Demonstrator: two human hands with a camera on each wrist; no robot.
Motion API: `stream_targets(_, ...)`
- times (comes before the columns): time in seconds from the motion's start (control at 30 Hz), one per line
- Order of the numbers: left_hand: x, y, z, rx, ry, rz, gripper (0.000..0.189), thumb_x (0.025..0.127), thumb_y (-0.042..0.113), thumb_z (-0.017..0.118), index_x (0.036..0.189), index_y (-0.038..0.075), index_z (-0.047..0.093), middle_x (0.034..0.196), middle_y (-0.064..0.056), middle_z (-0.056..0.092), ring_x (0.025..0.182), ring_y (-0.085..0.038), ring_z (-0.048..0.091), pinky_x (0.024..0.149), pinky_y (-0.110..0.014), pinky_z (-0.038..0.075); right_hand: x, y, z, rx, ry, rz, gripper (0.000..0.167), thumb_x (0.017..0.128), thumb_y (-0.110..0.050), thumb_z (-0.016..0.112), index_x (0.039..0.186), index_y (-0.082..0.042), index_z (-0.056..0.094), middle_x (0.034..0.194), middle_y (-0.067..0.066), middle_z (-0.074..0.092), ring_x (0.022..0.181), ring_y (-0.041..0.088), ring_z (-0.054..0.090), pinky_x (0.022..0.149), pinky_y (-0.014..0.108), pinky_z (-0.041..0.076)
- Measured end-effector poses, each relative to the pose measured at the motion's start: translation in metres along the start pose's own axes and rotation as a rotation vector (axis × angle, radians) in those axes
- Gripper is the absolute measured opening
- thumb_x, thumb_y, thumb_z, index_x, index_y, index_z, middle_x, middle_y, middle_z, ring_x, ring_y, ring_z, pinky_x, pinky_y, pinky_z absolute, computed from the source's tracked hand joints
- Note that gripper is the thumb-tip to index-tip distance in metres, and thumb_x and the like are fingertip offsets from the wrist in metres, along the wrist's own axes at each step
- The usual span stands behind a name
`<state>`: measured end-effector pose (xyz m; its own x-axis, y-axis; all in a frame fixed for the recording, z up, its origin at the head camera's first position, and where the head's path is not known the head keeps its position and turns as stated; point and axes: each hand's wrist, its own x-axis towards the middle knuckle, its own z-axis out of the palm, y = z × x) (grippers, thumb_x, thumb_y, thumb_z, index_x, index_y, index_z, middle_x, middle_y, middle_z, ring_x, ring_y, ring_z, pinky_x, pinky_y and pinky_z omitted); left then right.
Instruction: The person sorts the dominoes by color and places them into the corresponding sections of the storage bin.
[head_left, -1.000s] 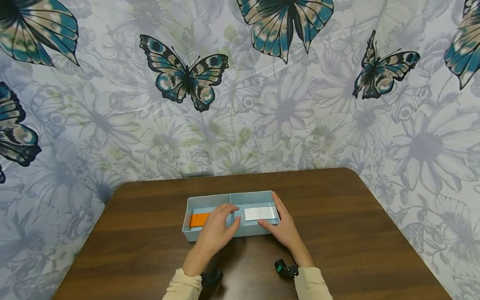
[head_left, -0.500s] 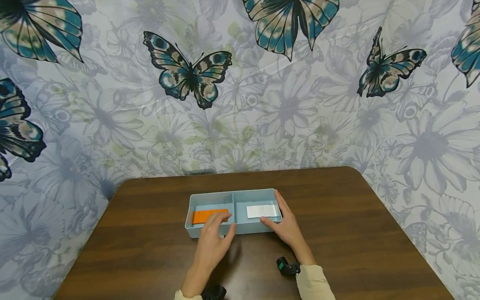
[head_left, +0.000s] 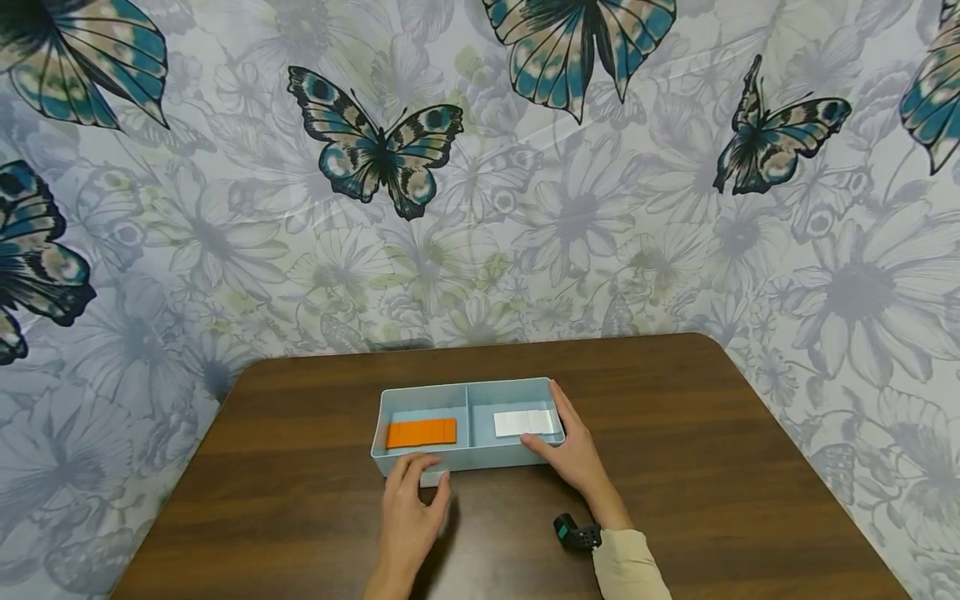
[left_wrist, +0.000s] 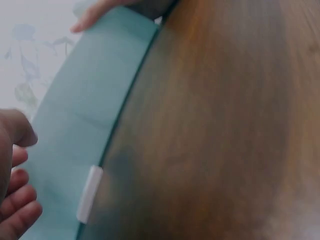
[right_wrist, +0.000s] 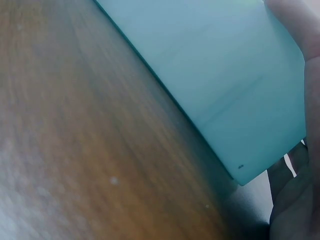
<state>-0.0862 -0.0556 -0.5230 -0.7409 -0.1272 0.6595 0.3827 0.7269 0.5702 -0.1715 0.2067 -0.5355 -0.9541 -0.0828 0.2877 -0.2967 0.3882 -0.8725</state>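
A pale blue two-compartment box sits on the table. Orange flat pieces lie side by side in its left compartment, and white ones in the right. My right hand grips the box's right end, thumb over the front rim and fingers along the end wall. In front of the box, my left hand is loosely bent and holds nothing. A small white block is at the foot of the front wall, just beyond the left fingertips.
The brown wooden table extends on both sides of the box. Behind it hangs a cloth printed with butterflies and flowers. A black wrist device is on the right wrist.
My left hand has drawn back from over the box to its front left, uncovering the orange pieces. The white block in front now shows. My right hand stays at the box's end.
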Motion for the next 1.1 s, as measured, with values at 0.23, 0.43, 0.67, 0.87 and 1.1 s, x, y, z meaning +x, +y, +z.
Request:
stream_targets(0.23,-0.009,-0.011,0.001,0.116,0.061,-0.104,0.03,0.071,0.002,0.09,0.095,0.002,0.073,0.095,-0.009,0.062,0.091,-0.027,0.058,0.078,-0.044,0.049,-0.001,0.001,-0.001,0.002,-0.003,0.007,0.102,0.085,-0.037,0.085,0.166,-0.017,0.025,0.171,0.003,0.024,0.157,0.033,0.023,0.121,0.065,0.024)
stream_targets(0.43,-0.015,-0.014,0.009,0.198,0.076,-0.184,0.04,0.067,0.014,0.096,0.095,0.001,0.07,0.094,-0.014,0.06,0.091,-0.032,0.052,0.076,-0.045,0.044,-0.001,0.003,-0.001,-0.005,-0.005,0.009,0.102,0.086,-0.038,0.084,0.166,-0.017,0.024,0.171,0.004,0.023,0.157,0.033,0.023,0.121,0.066,0.024)
stream_targets(0.67,-0.019,-0.015,0.018,0.201,0.096,-0.235,0.048,0.063,0.019,0.099,0.094,0.002,0.066,0.091,-0.014,0.06,0.088,-0.032,0.051,0.074,-0.044,0.044,-0.001,0.004,0.001,-0.001,-0.005,0.01,0.102,0.085,-0.038,0.085,0.166,-0.021,0.025,0.171,0.002,0.024,0.157,0.032,0.023,0.122,0.064,0.024)
stream_targets(0.87,-0.021,-0.017,0.022,0.228,0.096,-0.207,0.05,0.06,0.02,0.1,0.092,0.002,0.065,0.088,-0.013,0.061,0.086,-0.032,0.051,0.074,-0.044,0.044,0.0,0.004,0.0,0.003,-0.004,0.005,0.101,0.086,-0.039,0.084,0.166,-0.023,0.024,0.171,0.002,0.024,0.157,0.031,0.023,0.122,0.063,0.023)
stream_targets(1.1,-0.022,-0.018,0.021,0.237,0.092,-0.16,0.042,0.061,0.015,0.097,0.089,0.0,0.07,0.086,-0.013,0.066,0.086,-0.033,0.054,0.076,-0.044,0.045,-0.001,0.004,0.001,0.001,-0.003,-0.007,0.101,0.086,-0.038,0.084,0.166,-0.019,0.024,0.171,0.004,0.023,0.157,0.034,0.024,0.121,0.065,0.025)
